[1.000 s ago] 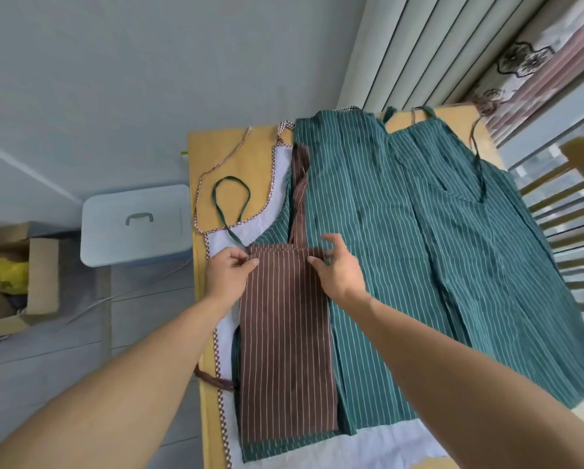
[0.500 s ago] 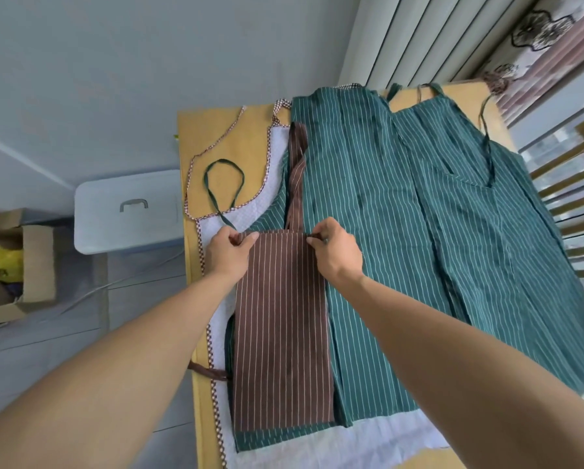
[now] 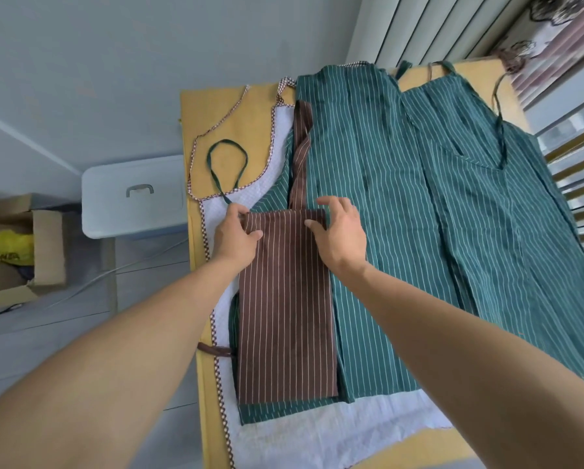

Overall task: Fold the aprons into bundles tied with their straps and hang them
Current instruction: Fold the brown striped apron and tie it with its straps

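Observation:
A brown striped apron (image 3: 285, 309), folded into a long narrow strip, lies on the table on top of green striped aprons (image 3: 419, 214). Its brown strap (image 3: 300, 157) runs away from me from the strip's far edge. My left hand (image 3: 234, 233) pinches the strip's far left corner between thumb and fingers. My right hand (image 3: 339, 233) hovers over the far right corner with fingers spread and loosely bent, the thumb touching the cloth. A white apron (image 3: 317, 431) with checked trim lies underneath.
The yellow table (image 3: 195, 106) has its left edge beside a white lidded bin (image 3: 133, 198) and an open cardboard box (image 3: 19, 245) on the floor. Curtains (image 3: 429, 25) hang behind. A wooden chair (image 3: 581, 184) stands at the right.
My right hand has let go of the far right corner and opened its fingers above it. My left hand keeps its pinch on the left corner.

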A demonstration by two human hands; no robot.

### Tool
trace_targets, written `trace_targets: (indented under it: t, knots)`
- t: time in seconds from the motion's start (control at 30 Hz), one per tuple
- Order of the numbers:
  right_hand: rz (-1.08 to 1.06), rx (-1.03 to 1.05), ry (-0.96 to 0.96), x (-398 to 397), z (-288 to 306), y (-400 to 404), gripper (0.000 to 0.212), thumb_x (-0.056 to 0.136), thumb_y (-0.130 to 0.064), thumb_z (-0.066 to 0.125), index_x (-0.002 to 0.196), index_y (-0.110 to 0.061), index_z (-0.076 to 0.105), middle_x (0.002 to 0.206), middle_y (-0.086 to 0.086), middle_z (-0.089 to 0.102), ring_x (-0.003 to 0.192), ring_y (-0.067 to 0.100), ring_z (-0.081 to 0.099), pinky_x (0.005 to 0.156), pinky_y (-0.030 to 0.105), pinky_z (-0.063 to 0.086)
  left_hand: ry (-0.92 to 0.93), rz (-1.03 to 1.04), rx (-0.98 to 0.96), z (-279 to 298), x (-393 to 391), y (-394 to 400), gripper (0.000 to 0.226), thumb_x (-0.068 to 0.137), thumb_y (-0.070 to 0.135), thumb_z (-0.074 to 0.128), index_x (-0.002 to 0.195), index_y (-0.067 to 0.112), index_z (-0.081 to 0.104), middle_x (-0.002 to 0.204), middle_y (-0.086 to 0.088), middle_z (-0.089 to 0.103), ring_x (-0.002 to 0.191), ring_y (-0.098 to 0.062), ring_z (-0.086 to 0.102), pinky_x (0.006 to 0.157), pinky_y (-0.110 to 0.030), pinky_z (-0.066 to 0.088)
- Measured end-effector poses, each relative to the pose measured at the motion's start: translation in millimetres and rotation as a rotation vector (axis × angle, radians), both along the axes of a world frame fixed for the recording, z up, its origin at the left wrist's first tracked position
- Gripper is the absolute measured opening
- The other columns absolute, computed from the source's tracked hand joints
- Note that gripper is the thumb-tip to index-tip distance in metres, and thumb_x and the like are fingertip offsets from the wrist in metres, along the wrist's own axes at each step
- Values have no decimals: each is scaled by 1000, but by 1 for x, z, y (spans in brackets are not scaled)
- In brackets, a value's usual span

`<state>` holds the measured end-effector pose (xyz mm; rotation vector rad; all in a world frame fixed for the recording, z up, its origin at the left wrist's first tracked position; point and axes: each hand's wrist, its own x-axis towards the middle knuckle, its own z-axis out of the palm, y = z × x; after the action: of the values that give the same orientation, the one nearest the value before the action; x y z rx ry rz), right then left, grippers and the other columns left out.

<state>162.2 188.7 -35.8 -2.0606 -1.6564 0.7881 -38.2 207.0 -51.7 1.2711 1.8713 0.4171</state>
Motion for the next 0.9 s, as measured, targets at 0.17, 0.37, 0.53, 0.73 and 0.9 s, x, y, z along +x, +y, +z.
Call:
trace_targets:
  t: [0.17, 0.37, 0.53, 0.73, 0.9]
  knots:
    - [649, 262, -175, -1, 11, -85, 25, 97, -42, 65, 113, -24, 68, 110, -5, 62, 101, 13, 55, 93, 37, 51, 399, -371, 413, 10, -12, -30, 77, 89, 22, 75, 155, 17, 35, 161, -10, 32, 150, -29, 27, 124, -48, 27]
    - [1043, 181, -357, 10, -7, -208, 52, 91, -60, 54, 132, -29, 58, 132, -4, 60, 122, 18, 54, 110, 43, 45, 325, -1096, 307, 11, -29, -118, 55, 104, 36, 50, 157, 32, 33, 170, 4, 12, 157, -15, -2, 129, -46, 5]
    - [882, 54, -542, 1, -15, -245, 63, 87, -47, 49, 147, -27, 47, 152, 2, 49, 144, 26, 43, 121, 54, 28, 438, -1039, 99, 19, -33, -129, 65, 105, 26, 49, 161, 35, 16, 170, 6, -4, 157, -18, -11, 124, -41, -12]
    - [656, -56, -555, -21, -9, -264, 81, 68, -25, 79, 144, -23, 52, 152, 3, 51, 144, 26, 42, 114, 46, 37, 373, -1018, 79, 35, -45, -147, 63, 103, 30, 54, 160, 30, 26, 171, 2, 4, 158, -19, -5, 120, -32, -12]
    - [516, 84, -441, -19, 1, -268, 43, 81, -13, 74, 121, -25, 70, 132, -8, 66, 136, 17, 52, 98, 36, 57, 218, -1130, -57, 42, -69, -187, 95, 85, 84, 45, 161, 39, 12, 168, 16, 5, 156, -8, -5, 124, -37, -5]
